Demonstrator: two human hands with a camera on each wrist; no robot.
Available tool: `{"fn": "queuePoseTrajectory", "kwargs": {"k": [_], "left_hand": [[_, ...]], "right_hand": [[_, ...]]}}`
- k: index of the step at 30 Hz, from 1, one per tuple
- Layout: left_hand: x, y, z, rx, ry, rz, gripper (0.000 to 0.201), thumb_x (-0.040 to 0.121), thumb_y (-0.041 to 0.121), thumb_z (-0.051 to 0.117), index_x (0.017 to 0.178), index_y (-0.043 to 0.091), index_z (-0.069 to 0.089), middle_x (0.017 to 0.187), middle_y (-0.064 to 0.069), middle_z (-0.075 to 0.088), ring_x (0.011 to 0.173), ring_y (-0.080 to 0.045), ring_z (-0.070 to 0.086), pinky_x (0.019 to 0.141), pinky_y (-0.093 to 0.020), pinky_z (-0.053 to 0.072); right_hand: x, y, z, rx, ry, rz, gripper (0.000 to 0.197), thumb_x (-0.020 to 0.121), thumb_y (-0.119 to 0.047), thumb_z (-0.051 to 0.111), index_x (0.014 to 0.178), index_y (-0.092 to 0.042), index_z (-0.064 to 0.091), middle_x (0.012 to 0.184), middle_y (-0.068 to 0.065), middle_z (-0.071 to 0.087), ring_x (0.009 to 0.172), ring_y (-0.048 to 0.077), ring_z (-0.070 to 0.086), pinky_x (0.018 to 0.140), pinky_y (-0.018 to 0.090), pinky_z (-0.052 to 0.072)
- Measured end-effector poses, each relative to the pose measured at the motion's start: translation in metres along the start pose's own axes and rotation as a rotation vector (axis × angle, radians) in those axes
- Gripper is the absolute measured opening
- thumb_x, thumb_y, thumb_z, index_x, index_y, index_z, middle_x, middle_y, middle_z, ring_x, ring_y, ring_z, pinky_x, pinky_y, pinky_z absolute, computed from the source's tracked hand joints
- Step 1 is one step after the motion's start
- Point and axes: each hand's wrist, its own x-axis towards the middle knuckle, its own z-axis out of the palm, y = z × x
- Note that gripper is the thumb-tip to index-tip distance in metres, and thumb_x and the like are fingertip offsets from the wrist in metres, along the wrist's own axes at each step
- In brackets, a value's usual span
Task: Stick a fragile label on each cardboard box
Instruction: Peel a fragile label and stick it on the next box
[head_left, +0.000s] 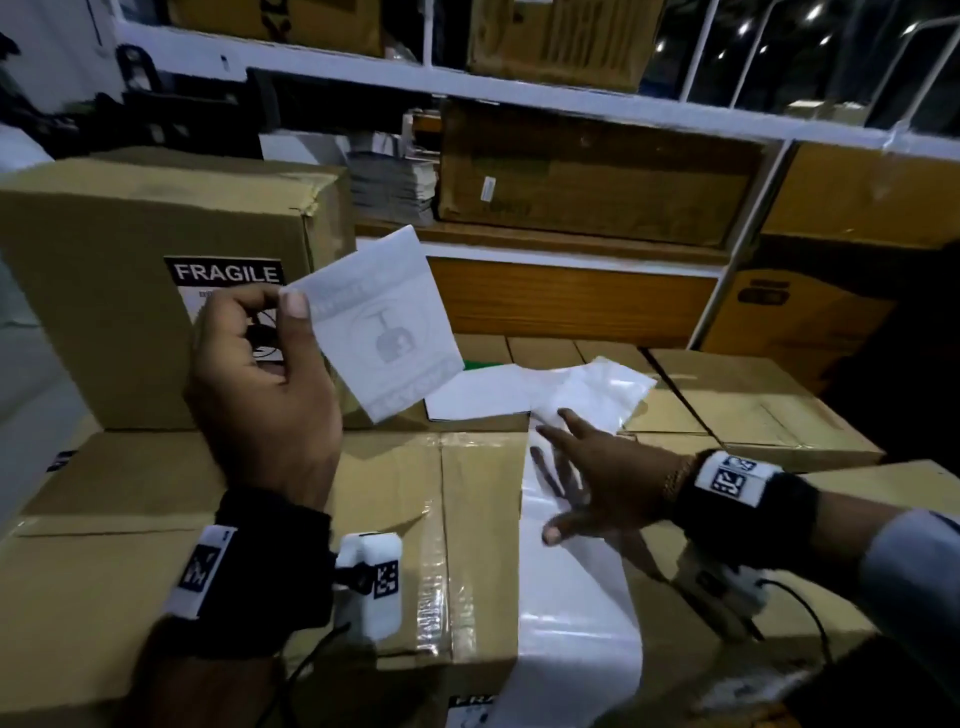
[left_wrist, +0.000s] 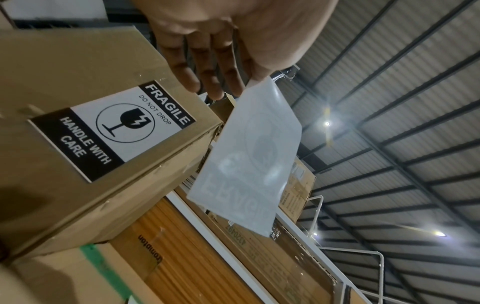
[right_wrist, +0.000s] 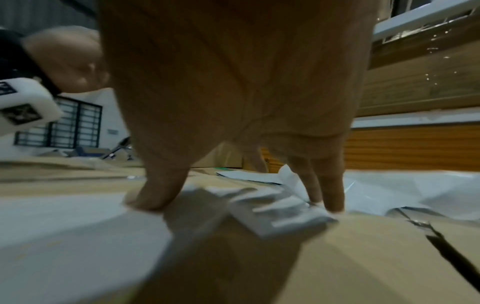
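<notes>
The left hand (head_left: 260, 374) pinches a white fragile label (head_left: 379, 322) by its corner, held in the air just right of the labelled brown cardboard box (head_left: 130, 234). The right hand (head_left: 597, 473), fingers spread flat, presses a glossy white backing strip (head_left: 576, 613) onto the taped brown cardboard box (head_left: 311, 519) below

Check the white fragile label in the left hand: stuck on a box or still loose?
Loose. The white fragile label hangs in the air, pinched at one corner by the left hand, touching no box.

Left hand (left_wrist: 221, 47) pinches label (left_wrist: 249, 156) beside labelled box (left_wrist: 64, 67).
</notes>
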Motion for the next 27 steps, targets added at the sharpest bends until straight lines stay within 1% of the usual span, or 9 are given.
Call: {"fn": "queuePoseTrajectory", "kwargs": {"k": [2,5,7,10,12,14,17,20,27], "left_hand": [[-0.003,0.003,0.007,0.017,-0.007,-0.004,0.031,0.105,0.039,0.054,0.107,0.01,0.063,0.103,-0.008,0.067,0.086,-0.016,0.059,0.066,-0.011,0.04],[-0.005,0.006,0.013,0.044,-0.011,-0.013,0.033,0.105,0.04,0.053,0.109,0.009,0.063,0.105,-0.009,0.067,0.091,-0.016,0.06,0.068,-0.005,0.036],[-0.006,0.01,0.017,0.055,-0.002,0.001,0.033,0.105,0.039,0.054,0.109,0.008,0.063,0.106,-0.009,0.067,0.092,-0.015,0.059,0.071,-0.005,0.036],[-0.006,0.015,0.023,0.077,0.015,0.035,0.031,0.105,0.039,0.053,0.109,0.01,0.064,0.105,-0.007,0.068,0.09,-0.016,0.06,0.072,-0.011,0.038],[-0.006,0.019,0.026,0.073,0.028,0.039,0.032,0.105,0.041,0.053,0.109,0.011,0.064,0.104,-0.007,0.068,0.091,-0.021,0.063,0.073,-0.017,0.042],[-0.007,0.023,0.03,0.072,0.043,0.044,0.034,0.105,0.042,0.052,0.108,0.011,0.064,0.104,-0.008,0.068,0.09,-0.021,0.063,0.074,-0.018,0.043],[-0.012,0.031,0.035,0.079,0.058,0.054,0.027,0.104,0.043,0.052,0.106,0.017,0.062,0.107,-0.009,0.068,0.081,-0.004,0.059,0.071,-0.012,0.041],[-0.015,0.038,0.037,0.08,0.08,0.079,0.015,0.104,0.042,0.052,0.104,0.026,0.055,0.106,-0.008,0.069,0.079,0.003,0.056,0.07,-0.011,0.04],[-0.014,0.047,0.033,0.108,0.144,0.091,0.008,0.103,0.045,0.052,0.097,0.04,0.051,0.101,-0.006,0.069,0.088,-0.018,0.063,0.073,-0.026,0.049]], "right_hand": [[-0.004,0.004,0.008,-0.069,0.195,-0.139,0.101,0.078,-0.077,0.069,0.16,-0.036,0.027,0.168,0.004,0.024,0.143,0.028,0.042,0.11,0.044,0.044],[-0.013,0.002,0.016,-0.082,0.276,-0.378,0.044,0.096,-0.051,0.064,0.137,-0.037,0.062,0.129,-0.002,0.062,0.109,0.019,0.061,0.087,0.041,0.057],[-0.023,-0.004,0.014,-0.01,0.2,-0.393,0.042,0.097,-0.062,0.058,0.129,-0.034,0.063,0.121,-0.004,0.057,0.098,0.018,0.061,0.081,0.04,0.058],[-0.04,-0.006,0.02,-0.051,0.114,-0.383,0.101,0.07,-0.098,0.051,0.142,-0.028,0.045,0.135,0.0,0.044,0.111,0.019,0.051,0.09,0.042,0.057],[-0.047,-0.007,0.03,-0.137,0.103,-0.394,0.125,0.06,-0.101,0.056,0.154,-0.022,0.028,0.146,0.006,0.036,0.121,0.025,0.046,0.095,0.046,0.055],[-0.047,-0.002,0.034,-0.1,0.135,-0.383,0.111,0.069,-0.091,0.063,0.154,-0.025,0.037,0.146,0.005,0.04,0.123,0.025,0.049,0.095,0.046,0.055],[-0.045,0.009,0.03,0.024,0.218,-0.379,0.055,0.088,-0.058,0.072,0.135,-0.029,0.066,0.139,-0.005,0.056,0.119,0.017,0.058,0.095,0.04,0.056],[-0.042,0.014,0.027,0.027,0.352,-0.374,0.019,0.088,-0.037,0.075,0.103,-0.027,0.078,0.11,-0.008,0.073,0.102,0.018,0.06,0.086,0.04,0.055],[-0.011,0.041,-0.078,0.279,0.548,-0.102,0.015,0.099,-0.026,0.066,0.093,-0.018,0.077,0.085,0.001,0.075,0.076,0.016,0.07,0.066,0.032,0.06]]}}
